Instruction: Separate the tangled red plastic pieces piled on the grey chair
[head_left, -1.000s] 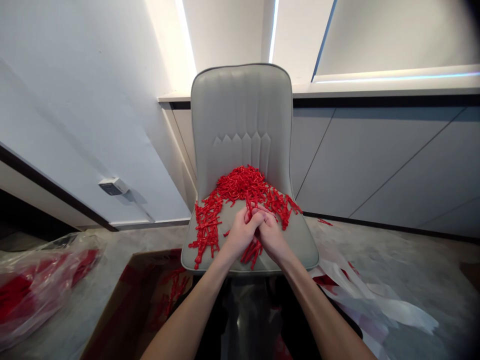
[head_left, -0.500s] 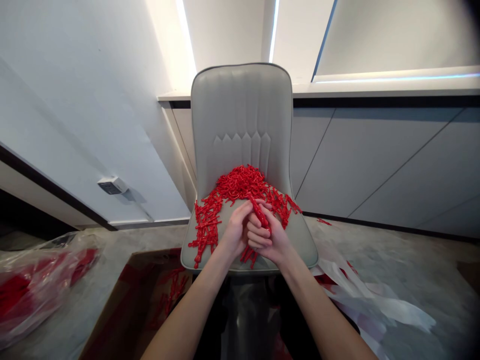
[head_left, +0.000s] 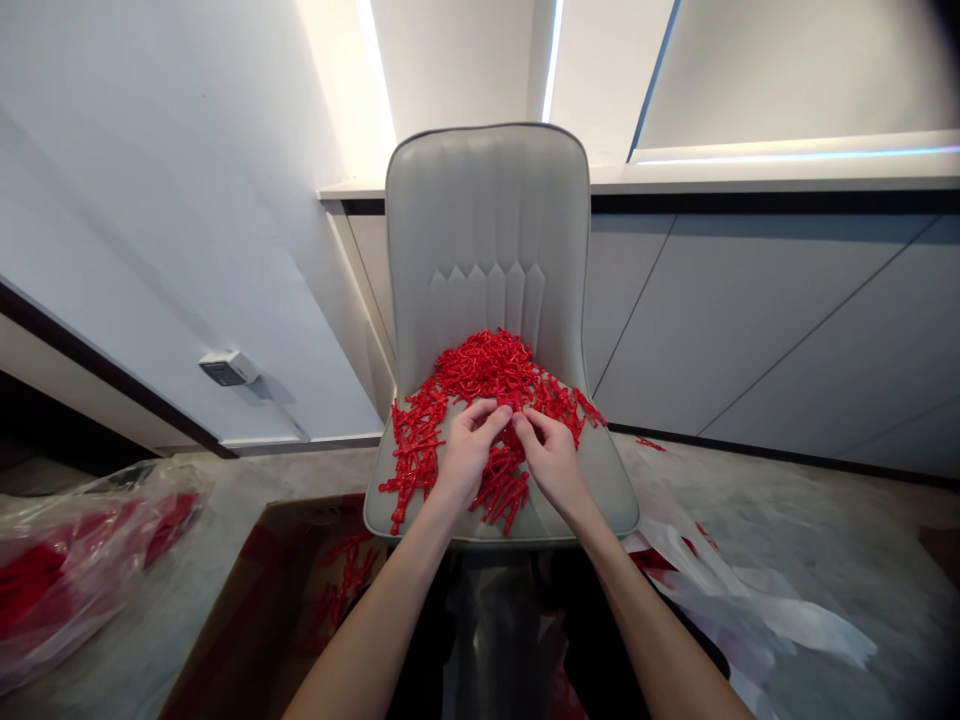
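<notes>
A heap of small red plastic pieces [head_left: 480, 375] covers the seat of a grey padded chair [head_left: 487, 230]. My left hand [head_left: 465, 460] and my right hand [head_left: 551, 460] rest side by side on the front of the heap, fingertips pinched together into the red pieces at the middle. A small cluster of red pieces [head_left: 502, 490] lies on the seat between my two palms. Whether either pinch holds a piece is hidden by the fingers.
A brown cardboard box [head_left: 255, 600] with red pieces inside sits on the floor at lower left. A clear plastic bag of red parts [head_left: 67, 560] lies at far left. Crumpled white plastic sheets [head_left: 757, 610] lie at right. White wall panels stand behind the chair.
My hands, which were clasped together around a red piece above the seat's front, have parted and moved forward onto the heap. More red pieces now lie between them.
</notes>
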